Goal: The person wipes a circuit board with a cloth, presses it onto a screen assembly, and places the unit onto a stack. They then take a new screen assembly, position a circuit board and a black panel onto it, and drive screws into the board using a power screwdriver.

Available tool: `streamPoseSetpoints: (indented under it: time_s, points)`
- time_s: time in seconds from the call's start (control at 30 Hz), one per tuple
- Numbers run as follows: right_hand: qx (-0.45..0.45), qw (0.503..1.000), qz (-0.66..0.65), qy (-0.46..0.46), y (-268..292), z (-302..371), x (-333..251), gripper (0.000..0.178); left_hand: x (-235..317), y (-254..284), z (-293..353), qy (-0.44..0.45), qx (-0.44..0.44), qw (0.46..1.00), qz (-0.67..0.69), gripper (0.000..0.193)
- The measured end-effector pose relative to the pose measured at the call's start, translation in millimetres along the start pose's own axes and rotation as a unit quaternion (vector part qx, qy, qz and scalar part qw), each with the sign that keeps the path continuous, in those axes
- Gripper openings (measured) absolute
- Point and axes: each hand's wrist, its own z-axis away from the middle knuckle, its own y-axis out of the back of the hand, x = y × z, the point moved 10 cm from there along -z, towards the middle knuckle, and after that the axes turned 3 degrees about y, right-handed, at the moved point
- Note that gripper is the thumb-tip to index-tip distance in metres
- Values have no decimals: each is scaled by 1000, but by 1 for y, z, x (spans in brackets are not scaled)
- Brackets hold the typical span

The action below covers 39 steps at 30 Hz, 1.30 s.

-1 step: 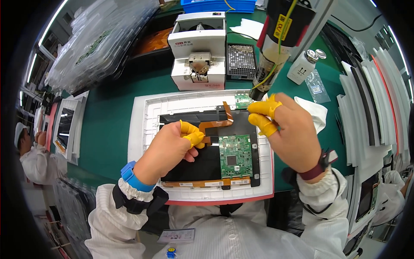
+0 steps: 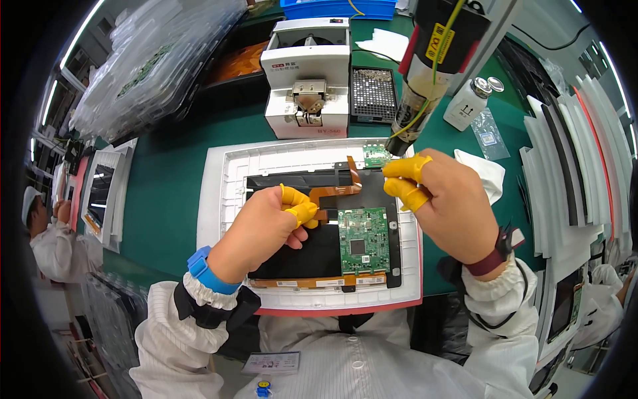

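Observation:
A white frame (image 2: pixel 226 174) lies in front of me with a black display panel (image 2: pixel 292 263) inside it. On the panel sits a green circuit board (image 2: pixel 364 233), and a smaller green board (image 2: pixel 376 155) is at the frame's far edge. An orange flex cable (image 2: pixel 335 191) bends across the panel. My left hand (image 2: pixel 264 223), in yellow finger cots, pinches this cable near its left end. My right hand (image 2: pixel 444 199), also in yellow cots, hovers over the right side of the frame, fingertips pressed together. What it pinches, if anything, is too small to make out.
An electric screwdriver (image 2: pixel 422 93) hangs just beyond my right hand. Behind the frame stand a white screw feeder (image 2: pixel 307 80) and a black screw tray (image 2: pixel 373 94). A white bottle (image 2: pixel 465 106) is at right, near foam sheets (image 2: pixel 558 166). Plastic trays (image 2: pixel 156 63) are stacked at left.

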Motion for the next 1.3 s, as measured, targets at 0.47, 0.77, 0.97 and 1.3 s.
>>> streamPoseSetpoints:
  time_s: [0.47,0.77,0.97,1.3]
  points:
    - [-319,920,-179,-142,-116,-9,40,19,9,-27,-10,-4,-39,998,-52,14]
    - [-344,915,-137,-162,-124,-10,46,20,12,-24,-16,8,-3,987,-163,17]
    - [-355,913,-126,-157,-127,-8,43,21,5,-21,-16,29,-37,986,-161,21]
    - [-286,948,-96,-104,-101,2,34,17,7,-26,-14,33,-59,983,-169,22]
